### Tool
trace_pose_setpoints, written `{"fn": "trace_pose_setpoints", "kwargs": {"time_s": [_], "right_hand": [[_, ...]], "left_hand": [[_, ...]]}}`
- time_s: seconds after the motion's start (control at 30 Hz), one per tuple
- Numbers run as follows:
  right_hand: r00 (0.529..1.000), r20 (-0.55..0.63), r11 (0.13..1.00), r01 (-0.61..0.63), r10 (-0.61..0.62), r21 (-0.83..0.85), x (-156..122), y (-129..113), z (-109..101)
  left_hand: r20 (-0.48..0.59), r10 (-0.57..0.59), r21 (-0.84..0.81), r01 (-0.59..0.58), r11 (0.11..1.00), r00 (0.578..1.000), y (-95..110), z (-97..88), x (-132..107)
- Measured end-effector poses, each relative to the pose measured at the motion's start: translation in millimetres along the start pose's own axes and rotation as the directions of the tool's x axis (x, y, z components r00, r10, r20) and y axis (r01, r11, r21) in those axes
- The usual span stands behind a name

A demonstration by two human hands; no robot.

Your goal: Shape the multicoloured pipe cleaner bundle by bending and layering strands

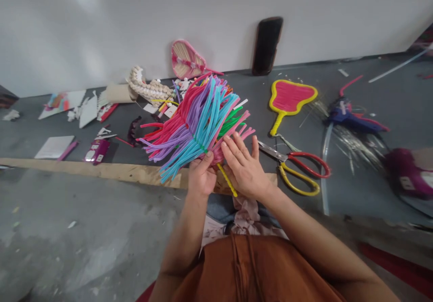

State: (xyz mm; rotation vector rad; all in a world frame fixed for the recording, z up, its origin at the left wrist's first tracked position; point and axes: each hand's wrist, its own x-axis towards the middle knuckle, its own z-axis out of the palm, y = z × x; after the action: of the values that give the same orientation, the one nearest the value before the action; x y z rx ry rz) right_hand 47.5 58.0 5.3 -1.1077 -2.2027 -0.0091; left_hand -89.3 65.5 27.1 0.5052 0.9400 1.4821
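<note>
A fan-shaped bundle of fuzzy pipe cleaners (199, 121) in red, purple, blue, green and pink is held up before me, its yellow stem (227, 180) pointing down toward my body. My left hand (203, 175) grips its lower left side, thumb on top and the other fingers hidden beneath. Flat against the pink strands at the lower right lies my right hand (243, 164), its fingers stretched out. Close to the right hand, scissors (284, 157) with one red and one yellow handle lie partly spread. Beyond them is a pink fan with a yellow rim (292, 96).
Against the wall lean a dark phone (267, 44) and a pink leaf-shaped piece (187, 60). A blue glue gun (355, 119) and purple yarn (402, 171) lie at right. A braided cord (149, 87), cardboard tube (118, 93) and purple packet (97, 151) are at left.
</note>
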Motion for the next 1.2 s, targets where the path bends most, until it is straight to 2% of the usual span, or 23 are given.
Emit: {"fn": "trace_pose_setpoints", "kwargs": {"time_s": [0.33,0.47,0.57,0.63,0.67,0.7,0.73,0.77,0.8,0.87,0.93,0.97,1.03,1.07,1.2], "right_hand": [[0.996,0.049,0.992,-0.075,0.071,0.098,-3,-9,4],[0.994,0.073,0.988,-0.09,0.082,0.123,-3,-5,5],[0.995,-0.012,0.975,-0.096,0.101,0.201,-4,2,3],[0.971,-0.143,0.941,-0.14,0.191,0.307,-7,6,0],[0.942,-0.19,0.905,-0.187,0.275,0.383,-8,7,-1],[0.907,-0.192,0.842,-0.247,0.376,0.48,-9,7,-1],[0.872,-0.129,0.741,-0.314,0.473,0.594,-9,7,-1],[0.842,-0.002,0.598,-0.381,0.539,0.705,-7,6,0],[0.818,0.156,0.425,-0.438,0.553,0.792,-5,4,1],[0.793,0.408,0.082,-0.492,0.452,0.867,5,1,3],[0.786,0.485,-0.171,-0.456,0.384,0.873,18,-1,5],[0.774,0.49,-0.264,-0.414,0.402,0.871,25,-2,6],[0.72,0.491,-0.402,-0.314,0.49,0.86,35,-3,7],[0.686,0.491,-0.443,-0.266,0.537,0.856,39,-4,8],[0.572,0.468,-0.474,-0.152,0.674,0.868,42,-4,12]], "left_hand": [[0.037,-0.032,-0.023,0.033,0.999,0.999,-1,-2.0,-2],[0.032,-0.021,-0.013,0.021,1.0,0.999,-1,-1.7,0],[0.012,0.004,0.008,-0.005,1.0,1.0,-1,-2.0,5],[-0.009,0.028,0.024,-0.028,0.999,1.0,0,-2.7,7],[-0.019,0.042,0.03,-0.041,0.999,0.999,1,-3.0,8],[-0.025,0.054,0.035,-0.053,0.998,0.998,2,-2.9,9],[-0.027,0.061,0.041,-0.06,0.997,0.998,2,-2.3,9],[-0.021,0.062,0.046,-0.061,0.997,0.998,3,-1.2,8],[-0.008,0.056,0.051,-0.055,0.997,0.998,3,0.4,7],[0.034,0.033,0.059,-0.035,0.998,0.999,3,4.6,3],[0.084,0.025,0.066,-0.03,0.997,0.996,1,8.6,0],[0.108,0.029,0.071,-0.037,0.997,0.994,-1,10.2,-1],[0.154,0.038,0.089,-0.052,0.995,0.987,-3,11.9,-2],[0.174,0.036,0.1,-0.054,0.993,0.984,-4,12.1,-1],[0.249,-0.039,0.134,0.005,0.991,0.968,-2,10.6,3]]}}
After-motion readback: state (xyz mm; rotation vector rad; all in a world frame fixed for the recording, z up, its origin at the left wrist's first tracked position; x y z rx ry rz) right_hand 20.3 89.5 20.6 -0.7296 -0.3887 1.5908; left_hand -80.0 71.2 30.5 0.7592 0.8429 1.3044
